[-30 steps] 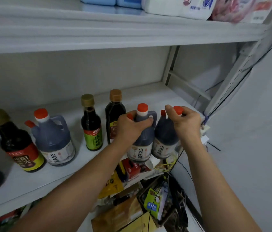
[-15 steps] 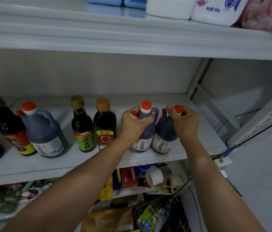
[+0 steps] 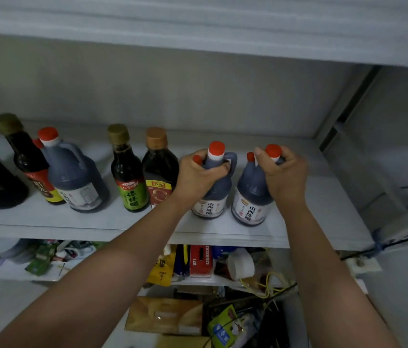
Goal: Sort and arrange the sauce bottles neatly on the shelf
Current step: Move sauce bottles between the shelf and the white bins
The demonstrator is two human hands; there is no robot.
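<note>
- The left hand is clamped round the neck and handle of the centre jug, just right of the frame's middle, with its fingers curled under the red cap.
- The right hand is wrapped round the neck of the right jug, and the red cap pokes out above its fingers.
- Both jugs stand upright on the shelf, near its front edge. They are just beside each other with a narrow gap between them, and their labels face out.
- Done, as far as I can judge: these two matching jugs are paired at the right end of the row.
- Still to do, it seems: the third jug of the same kind sits at the left of the frame. The green-label bottle and the red-label bottle stand between it and the pair.
- The tall dark bottle crowds close behind the third jug, and the row's spacing is uneven, so I would call the sorting about half done.
</note>
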